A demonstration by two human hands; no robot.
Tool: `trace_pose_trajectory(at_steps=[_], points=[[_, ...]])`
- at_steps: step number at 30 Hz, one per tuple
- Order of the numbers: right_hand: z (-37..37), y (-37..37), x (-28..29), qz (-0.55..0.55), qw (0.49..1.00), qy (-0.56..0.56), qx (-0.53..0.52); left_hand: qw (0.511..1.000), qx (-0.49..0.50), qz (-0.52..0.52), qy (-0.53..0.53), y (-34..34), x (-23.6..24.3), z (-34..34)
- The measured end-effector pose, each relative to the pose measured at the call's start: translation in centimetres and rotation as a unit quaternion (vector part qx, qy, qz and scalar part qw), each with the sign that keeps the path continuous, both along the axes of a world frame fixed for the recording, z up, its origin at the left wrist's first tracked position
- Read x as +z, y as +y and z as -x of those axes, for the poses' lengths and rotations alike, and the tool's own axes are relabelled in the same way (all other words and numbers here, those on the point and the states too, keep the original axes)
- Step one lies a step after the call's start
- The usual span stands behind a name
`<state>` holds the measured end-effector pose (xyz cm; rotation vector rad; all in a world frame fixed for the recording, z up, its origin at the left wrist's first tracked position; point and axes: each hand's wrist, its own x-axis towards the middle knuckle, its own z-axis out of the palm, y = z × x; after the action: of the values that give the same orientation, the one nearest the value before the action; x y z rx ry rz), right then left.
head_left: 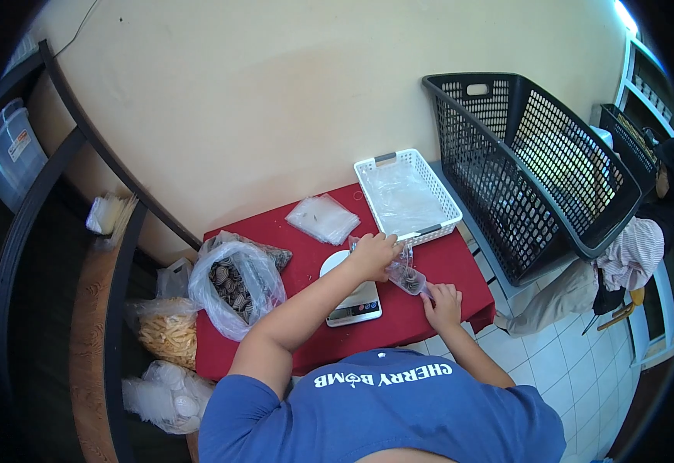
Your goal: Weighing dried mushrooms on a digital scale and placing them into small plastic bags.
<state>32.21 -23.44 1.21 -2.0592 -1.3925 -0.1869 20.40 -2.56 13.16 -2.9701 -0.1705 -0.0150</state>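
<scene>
My left hand (374, 253) is closed on a crinkled clear plastic bag (402, 255) just beside and over the white kitchen scale (352, 313). My right hand (443, 307) grips the end of a small clear, scoop-like plastic piece (408, 279) with dark striped bits in it, meeting the bag; exactly how they join is unclear. Left of the scale, an open bag of dark striped pieces (233, 285) sits on the red-covered table (314, 339). A stack of flat clear bags (321, 220) lies behind the scale, near a white basket (406, 197) holding clear plastic.
A black wooden rack (82, 147) with a plastic bin (14, 158) stands left, near bags of pale sticks (165, 333) and white items (171, 397). A large black crate (499, 170) stands right of the table; beside it a person's leg (545, 301) shows, partly hidden.
</scene>
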Motion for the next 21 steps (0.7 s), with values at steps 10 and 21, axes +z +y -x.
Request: trace_pose_trajectory(at_steps=[10, 21], points=[[-0.1, 0.0, -0.2, 0.008, 1.000, 0.005, 0.002, 0.997, -0.035, -0.050, -0.053, -0.5, -0.9, 0.5], [-0.2, 0.1, -0.5, -0.001, 1.000, -0.001, 0.001, 0.991, -0.078, -0.077, -0.078, -0.5, -0.8, -0.3]])
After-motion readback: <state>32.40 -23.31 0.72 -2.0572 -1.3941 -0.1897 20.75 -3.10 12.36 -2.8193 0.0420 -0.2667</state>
